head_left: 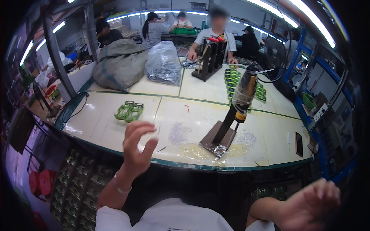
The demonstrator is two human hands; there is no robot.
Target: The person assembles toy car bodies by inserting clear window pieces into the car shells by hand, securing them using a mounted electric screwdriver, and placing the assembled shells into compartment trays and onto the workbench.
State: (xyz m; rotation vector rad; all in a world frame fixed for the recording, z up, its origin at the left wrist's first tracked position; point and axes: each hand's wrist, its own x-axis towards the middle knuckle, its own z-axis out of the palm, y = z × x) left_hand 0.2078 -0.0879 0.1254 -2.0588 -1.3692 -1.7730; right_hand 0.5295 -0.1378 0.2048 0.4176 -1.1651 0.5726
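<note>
My left hand [138, 148] is raised over the front edge of the table, its thumb and fingers bent but apart. A faint pale speck shows near its fingertips, too small to make out. Just beyond that hand lie bright green open-framed parts [129, 111], side by side. My right hand [310, 206] is off the table at the lower right, smeared by motion, with its fingers bent; whether it holds anything is hidden. Between the hands stands a power screwdriver [245, 92], tip down, on a dark metal stand [219, 135].
Small clear pieces lie in piles [179, 133] beside the stand. A phone [298, 143] rests at the right. Across the table, a co-worker sits behind a black rack [210, 59], near rows of green parts [232, 82], a clear bag [163, 63] and a grey sack [121, 69].
</note>
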